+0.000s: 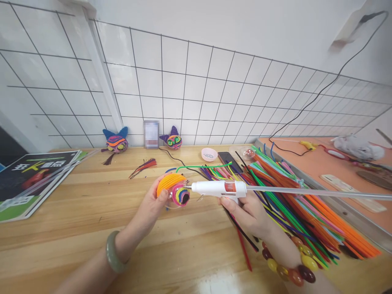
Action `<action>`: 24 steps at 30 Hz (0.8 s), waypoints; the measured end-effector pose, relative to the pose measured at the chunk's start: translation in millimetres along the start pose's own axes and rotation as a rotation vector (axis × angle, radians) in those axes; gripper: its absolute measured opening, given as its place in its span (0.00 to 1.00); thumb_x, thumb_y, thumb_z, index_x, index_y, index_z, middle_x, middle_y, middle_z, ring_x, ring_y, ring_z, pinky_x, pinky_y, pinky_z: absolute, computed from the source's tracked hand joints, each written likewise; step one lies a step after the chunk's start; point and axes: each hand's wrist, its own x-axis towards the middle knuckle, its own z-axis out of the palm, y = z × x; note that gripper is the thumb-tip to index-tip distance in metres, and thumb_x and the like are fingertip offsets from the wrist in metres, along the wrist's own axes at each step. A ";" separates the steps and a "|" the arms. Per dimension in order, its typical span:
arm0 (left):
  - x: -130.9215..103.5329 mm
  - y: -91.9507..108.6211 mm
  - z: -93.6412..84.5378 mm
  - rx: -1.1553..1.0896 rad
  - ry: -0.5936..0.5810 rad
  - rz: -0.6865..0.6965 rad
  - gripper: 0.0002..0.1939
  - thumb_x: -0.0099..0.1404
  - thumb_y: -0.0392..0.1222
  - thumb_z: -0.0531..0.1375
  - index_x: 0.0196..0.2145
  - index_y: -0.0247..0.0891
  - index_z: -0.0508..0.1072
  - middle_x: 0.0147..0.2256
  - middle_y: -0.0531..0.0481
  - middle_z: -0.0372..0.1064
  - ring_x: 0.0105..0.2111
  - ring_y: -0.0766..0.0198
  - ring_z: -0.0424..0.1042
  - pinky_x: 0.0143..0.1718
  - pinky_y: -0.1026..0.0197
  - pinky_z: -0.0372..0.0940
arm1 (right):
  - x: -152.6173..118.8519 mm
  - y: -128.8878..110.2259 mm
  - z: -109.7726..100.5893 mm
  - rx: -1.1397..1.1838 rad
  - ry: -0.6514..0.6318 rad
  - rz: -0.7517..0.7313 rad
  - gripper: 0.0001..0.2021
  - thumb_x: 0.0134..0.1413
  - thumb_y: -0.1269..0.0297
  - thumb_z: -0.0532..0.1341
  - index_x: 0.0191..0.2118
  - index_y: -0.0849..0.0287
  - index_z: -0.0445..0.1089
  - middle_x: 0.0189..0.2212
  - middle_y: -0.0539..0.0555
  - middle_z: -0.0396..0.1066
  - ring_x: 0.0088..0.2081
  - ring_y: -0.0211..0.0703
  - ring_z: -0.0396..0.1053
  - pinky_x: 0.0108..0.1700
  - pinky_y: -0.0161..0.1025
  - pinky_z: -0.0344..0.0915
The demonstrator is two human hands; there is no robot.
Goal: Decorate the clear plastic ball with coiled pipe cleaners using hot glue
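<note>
My left hand (pixel 157 198) is closed around a clear plastic ball (pixel 170 199) partly covered with orange pipe cleaner. On the ball sits a coiled disc (pixel 181 195) of pink, yellow, blue and black. A green pipe cleaner (pixel 203 165) sticks out from the ball's top toward the right. My right hand (pixel 245 212) grips a white glue gun (pixel 216 188), its metal nozzle at the coiled disc; whether it touches, I cannot tell. A long clear glue stick (pixel 306 191) runs out of the gun's back to the right.
Many coloured pipe cleaners (pixel 294 212) lie under and beyond my right arm. Behind are a phone (pixel 228 161), a pink bowl (pixel 209 154) of small pieces, and two finished pipe-cleaner heads, one blue-eared (pixel 116 141), one purple-eared (pixel 173 139). A magazine (pixel 36 175) lies left.
</note>
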 end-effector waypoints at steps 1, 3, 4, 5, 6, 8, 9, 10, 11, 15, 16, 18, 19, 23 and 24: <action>0.0 -0.1 -0.1 -0.005 -0.005 0.001 0.33 0.61 0.58 0.58 0.60 0.43 0.59 0.56 0.39 0.66 0.53 0.47 0.68 0.46 0.50 0.68 | 0.3 -0.6 0.0 0.006 -0.001 -0.002 0.14 0.62 0.61 0.53 0.26 0.58 0.62 0.21 0.49 0.61 0.23 0.38 0.60 0.25 0.34 0.59; 0.0 -0.6 -0.6 -0.003 -0.005 0.006 0.32 0.62 0.58 0.58 0.60 0.43 0.59 0.56 0.39 0.66 0.54 0.46 0.66 0.47 0.50 0.67 | 0.6 -1.3 0.3 0.015 -0.002 -0.007 0.13 0.62 0.61 0.53 0.26 0.57 0.61 0.20 0.48 0.60 0.23 0.38 0.58 0.25 0.34 0.59; -0.2 -0.8 -0.8 0.003 -0.003 0.008 0.32 0.62 0.57 0.58 0.60 0.43 0.59 0.56 0.39 0.66 0.55 0.46 0.66 0.47 0.51 0.67 | 0.5 -1.5 0.5 0.019 -0.006 -0.006 0.13 0.62 0.61 0.53 0.26 0.57 0.62 0.21 0.48 0.60 0.23 0.38 0.58 0.25 0.34 0.59; -0.4 -1.0 -1.0 0.009 -0.003 0.011 0.32 0.62 0.57 0.57 0.60 0.43 0.59 0.56 0.39 0.66 0.55 0.46 0.65 0.47 0.51 0.67 | 0.3 -1.4 0.7 0.020 -0.009 -0.003 0.13 0.62 0.61 0.53 0.27 0.58 0.62 0.21 0.49 0.61 0.23 0.38 0.59 0.25 0.34 0.59; -0.6 -1.0 -0.9 0.012 -0.007 0.012 0.32 0.62 0.57 0.57 0.60 0.43 0.58 0.56 0.39 0.66 0.55 0.46 0.66 0.47 0.51 0.67 | -0.1 -1.3 0.9 0.020 -0.014 0.001 0.13 0.62 0.61 0.52 0.27 0.58 0.63 0.22 0.49 0.62 0.23 0.38 0.60 0.25 0.34 0.60; -0.9 -0.9 -0.4 0.013 -0.019 0.014 0.33 0.62 0.57 0.57 0.61 0.43 0.57 0.55 0.39 0.67 0.53 0.47 0.68 0.46 0.51 0.67 | -0.8 -0.7 1.0 0.020 -0.024 0.003 0.13 0.63 0.60 0.52 0.28 0.58 0.64 0.23 0.50 0.64 0.24 0.39 0.61 0.26 0.34 0.60; -0.9 -0.7 0.0 0.014 -0.021 0.012 0.34 0.62 0.58 0.57 0.61 0.43 0.57 0.55 0.39 0.67 0.52 0.47 0.68 0.46 0.51 0.67 | -1.1 -0.4 1.0 0.020 -0.026 0.002 0.13 0.63 0.60 0.52 0.28 0.58 0.64 0.23 0.50 0.64 0.24 0.39 0.61 0.26 0.34 0.60; -0.8 -0.6 0.4 0.014 -0.018 0.011 0.34 0.61 0.58 0.58 0.61 0.43 0.57 0.55 0.39 0.67 0.52 0.47 0.68 0.47 0.51 0.67 | -1.2 -0.3 0.8 0.021 -0.029 0.001 0.13 0.63 0.60 0.52 0.28 0.58 0.64 0.23 0.50 0.64 0.24 0.39 0.61 0.26 0.34 0.59; -0.7 -0.5 0.8 0.013 -0.010 0.009 0.35 0.61 0.58 0.58 0.61 0.42 0.57 0.55 0.38 0.66 0.53 0.46 0.67 0.48 0.51 0.67 | -1.1 -0.2 0.6 0.025 -0.032 0.001 0.13 0.63 0.61 0.52 0.28 0.58 0.63 0.22 0.49 0.63 0.23 0.38 0.60 0.25 0.34 0.59; -0.8 -1.0 0.7 -0.002 -0.002 0.006 0.36 0.59 0.59 0.60 0.61 0.42 0.57 0.56 0.38 0.66 0.54 0.46 0.66 0.48 0.51 0.66 | 0.3 -1.0 -0.3 0.040 -0.029 -0.003 0.14 0.62 0.62 0.53 0.25 0.57 0.58 0.20 0.46 0.57 0.22 0.37 0.56 0.25 0.33 0.56; -1.0 -1.3 0.4 -0.008 -0.005 0.004 0.36 0.59 0.59 0.60 0.61 0.42 0.57 0.55 0.38 0.66 0.54 0.46 0.67 0.48 0.51 0.66 | 0.7 -1.1 -0.5 0.043 -0.024 -0.009 0.14 0.62 0.63 0.53 0.24 0.57 0.57 0.20 0.46 0.56 0.22 0.36 0.55 0.25 0.33 0.56; -1.3 -1.8 0.0 -0.018 -0.003 -0.002 0.36 0.60 0.59 0.60 0.61 0.42 0.57 0.55 0.39 0.67 0.54 0.47 0.67 0.48 0.51 0.66 | 1.2 -1.1 -0.8 0.045 -0.022 -0.018 0.14 0.61 0.64 0.53 0.23 0.57 0.55 0.20 0.46 0.55 0.22 0.36 0.55 0.25 0.33 0.55; -1.2 -1.9 0.0 -0.024 0.003 -0.004 0.36 0.59 0.59 0.60 0.61 0.42 0.57 0.55 0.39 0.67 0.54 0.47 0.67 0.49 0.52 0.66 | 1.3 -1.0 -1.0 0.046 -0.026 -0.019 0.14 0.61 0.64 0.53 0.23 0.57 0.55 0.20 0.46 0.55 0.22 0.36 0.55 0.25 0.33 0.55; 0.0 -1.0 0.9 -0.049 -0.003 -0.002 0.36 0.59 0.58 0.60 0.60 0.43 0.58 0.56 0.39 0.66 0.54 0.48 0.67 0.51 0.51 0.65 | 1.7 -0.5 -1.2 0.048 -0.037 -0.019 0.14 0.61 0.65 0.53 0.24 0.57 0.54 0.20 0.46 0.54 0.22 0.36 0.54 0.24 0.32 0.55; 0.2 -0.7 1.2 -0.052 -0.009 -0.001 0.35 0.60 0.58 0.60 0.60 0.43 0.59 0.56 0.39 0.66 0.53 0.48 0.67 0.52 0.51 0.64 | 1.8 -0.6 -1.1 0.052 -0.033 -0.022 0.14 0.61 0.65 0.53 0.24 0.57 0.54 0.21 0.46 0.54 0.22 0.35 0.54 0.25 0.32 0.55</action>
